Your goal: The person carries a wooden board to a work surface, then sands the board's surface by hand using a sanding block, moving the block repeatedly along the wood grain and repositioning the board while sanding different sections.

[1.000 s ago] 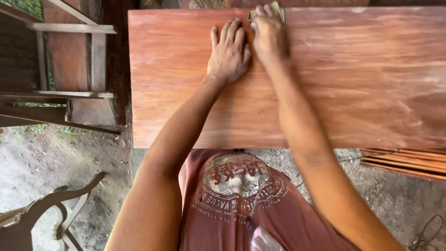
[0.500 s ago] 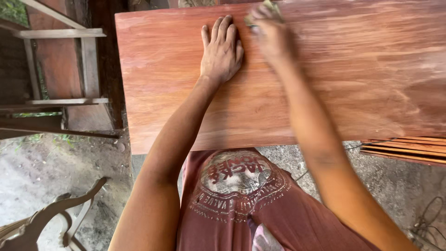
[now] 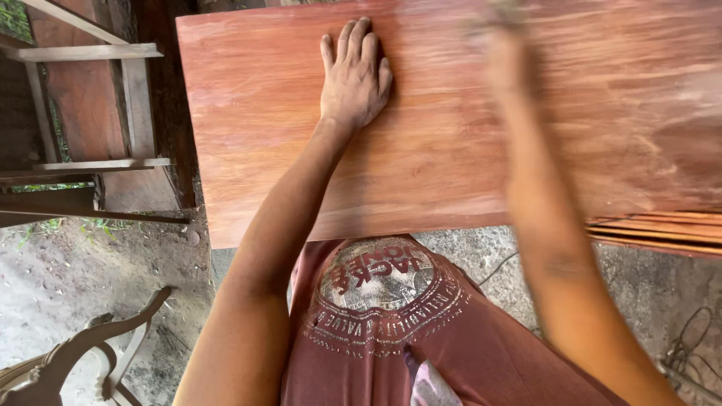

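Note:
A wide reddish-brown wooden board (image 3: 263,128) lies flat in front of me, its near edge at my waist. My left hand (image 3: 355,75) rests palm down on the board near its far edge, fingers together and holding nothing. My right hand (image 3: 502,45) is a blur further right on the board, pressed on a small greyish piece of sandpaper (image 3: 496,13) that shows only as a smear at the top.
A wooden frame with rails (image 3: 90,113) stands to the left of the board. A stack of thin boards (image 3: 662,233) juts out at the right under the panel. A carved chair part (image 3: 83,353) lies on the dirt ground at lower left. Cables (image 3: 688,349) lie at lower right.
My right hand has slid to the right across the board with the sandpaper. My left hand has stayed pressed on the board.

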